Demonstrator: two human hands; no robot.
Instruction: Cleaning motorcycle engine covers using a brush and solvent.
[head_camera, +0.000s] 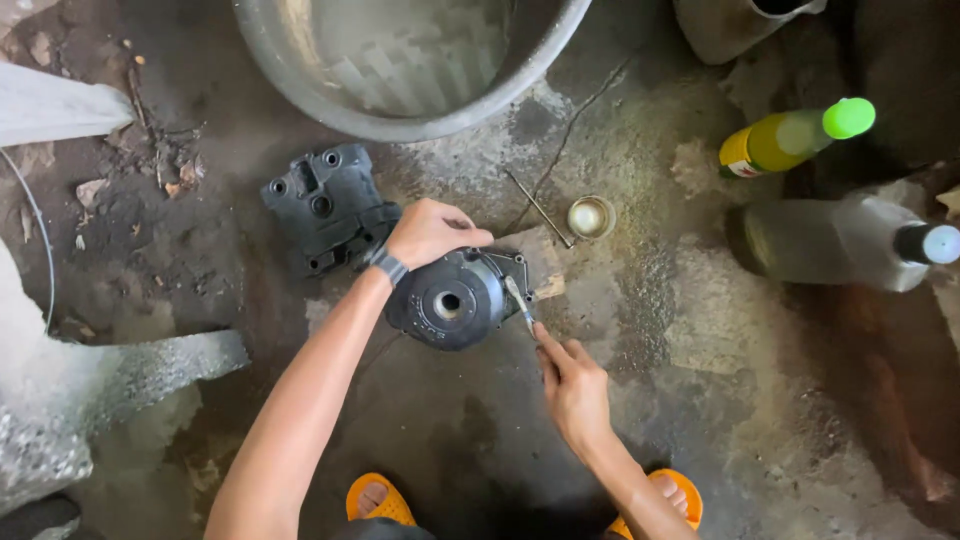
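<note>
Two hands: left hand (432, 232) grips engine cover (452, 298); right hand (572, 388) pinches tool (520, 304) beside it.

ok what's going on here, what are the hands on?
A person crouches over a stained concrete floor. The left hand steadies a round dark engine cover from above, while the right hand holds a thin metal tool against its right edge. A second dark engine casting lies just behind, with a large metal basin beyond it. A small tin and two bottles sit to the right.

Metal basin (400, 110), green-capped bottle (795, 138), small tin (591, 216)
</note>
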